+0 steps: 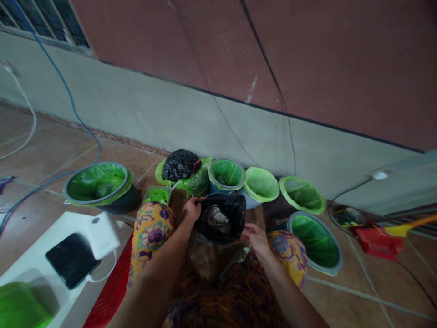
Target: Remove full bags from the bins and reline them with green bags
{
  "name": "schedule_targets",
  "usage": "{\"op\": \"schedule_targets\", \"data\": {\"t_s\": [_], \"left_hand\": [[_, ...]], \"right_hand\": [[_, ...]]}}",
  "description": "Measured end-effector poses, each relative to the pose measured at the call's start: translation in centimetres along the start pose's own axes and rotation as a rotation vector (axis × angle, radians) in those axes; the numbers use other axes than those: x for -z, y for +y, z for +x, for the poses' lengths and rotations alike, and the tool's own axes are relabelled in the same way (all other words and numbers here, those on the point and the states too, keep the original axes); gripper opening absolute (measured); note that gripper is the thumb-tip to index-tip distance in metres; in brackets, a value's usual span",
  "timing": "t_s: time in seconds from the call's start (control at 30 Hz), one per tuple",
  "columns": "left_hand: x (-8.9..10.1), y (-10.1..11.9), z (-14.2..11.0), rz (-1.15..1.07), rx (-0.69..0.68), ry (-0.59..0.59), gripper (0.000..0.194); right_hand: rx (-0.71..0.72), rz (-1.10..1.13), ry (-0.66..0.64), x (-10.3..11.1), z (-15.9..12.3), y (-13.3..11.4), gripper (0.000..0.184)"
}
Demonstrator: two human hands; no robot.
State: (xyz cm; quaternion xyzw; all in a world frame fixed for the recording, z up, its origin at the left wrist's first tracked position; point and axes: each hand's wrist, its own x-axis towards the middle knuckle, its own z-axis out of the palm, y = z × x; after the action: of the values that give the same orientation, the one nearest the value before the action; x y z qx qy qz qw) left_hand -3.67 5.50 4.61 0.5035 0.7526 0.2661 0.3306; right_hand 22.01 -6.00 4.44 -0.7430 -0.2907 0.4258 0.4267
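Observation:
A black plastic bag [228, 214] lines a small container between my knees, with something pale and crumpled inside it. My left hand [191, 210] pinches the bag's left rim, fingers closed. On the bag's right edge my right hand [255, 236] grips the plastic too. A tied black bag [180, 165] rests on a green-lined bin just behind.
Several bins lined with green bags [97, 182] [227, 174] [261, 184] [302, 193] [316, 241] stand along the wall. A white surface with a black device [72, 258] lies at left. Cables cross the tiled floor. A red dustpan [377, 240] sits at right.

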Motion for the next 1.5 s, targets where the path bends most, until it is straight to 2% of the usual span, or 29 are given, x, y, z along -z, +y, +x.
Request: {"op": "schedule_targets", "data": {"t_s": [0.07,0.13,0.27,0.37,0.5,0.63,0.73,0.8,0.97,1.07,1.2,1.33,1.4,1.5], "left_hand": [[0.4,0.8,0.4,0.054,0.031,-0.058,0.021],[0.8,1.4,0.5,0.060,0.030,-0.068,0.019],[1.1,2.2,0.2,-0.045,-0.048,-0.105,0.013],[1.0,2.7,0.1,-0.242,-0.046,-0.154,0.010],[1.8,4.6,0.2,-0.621,-0.046,-0.242,0.008],[3.8,7.9,-0.1,-0.795,-0.269,-0.372,0.009],[5.1,10.2,-0.8,-0.729,-0.481,-0.572,0.011],[5.4,11.2,-1.2,-0.680,-0.558,-0.638,0.011],[5.0,12.1,-0.2,-0.681,-0.547,-0.653,0.015],[4.2,12.7,1.0,-0.652,-0.551,-0.642,0.015],[2.3,12.8,2.3,-0.691,-0.482,-0.646,0.019],[0.3,12.0,2.7,-0.772,-0.332,-0.695,0.031],[-0.3,11.5,2.6,-0.687,-0.300,-0.778,0.035],[-0.8,10.9,2.1,-0.461,-0.352,-0.856,0.031]], "right_hand": [[0.074,-0.021,-0.029,0.0,0.4,-0.5,0.028],[0.139,-0.042,-0.076,-0.2,0.9,-1.6,0.026],[0.267,-0.066,-0.156,-0.5,1.6,-4.9,0.024],[0.334,-0.075,-0.189,-0.7,2.0,-7.7,0.024],[0.311,-0.021,-0.252,-1.0,1.8,-11.4,0.025],[0.337,0.023,-0.343,-1.3,1.5,-14.7,0.029],[0.392,0.068,-0.430,-2.0,1.6,-16.6,0.032],[0.387,0.102,-0.479,-2.6,2.0,-17.5,0.035],[0.310,0.044,-0.672,-4.5,3.3,-18.1,0.049],[0.322,-0.057,-0.725,-5.8,3.9,-17.6,0.047],[0.332,-0.148,-0.701,-7.5,4.8,-16.8,0.029],[0.309,-0.116,-0.563,-7.7,6.0,-17.0,0.029],[0.297,-0.047,-0.511,-7.1,6.6,-17.2,0.028],[0.241,0.045,-0.451,-6.1,7.2,-17.3,0.027]]}}
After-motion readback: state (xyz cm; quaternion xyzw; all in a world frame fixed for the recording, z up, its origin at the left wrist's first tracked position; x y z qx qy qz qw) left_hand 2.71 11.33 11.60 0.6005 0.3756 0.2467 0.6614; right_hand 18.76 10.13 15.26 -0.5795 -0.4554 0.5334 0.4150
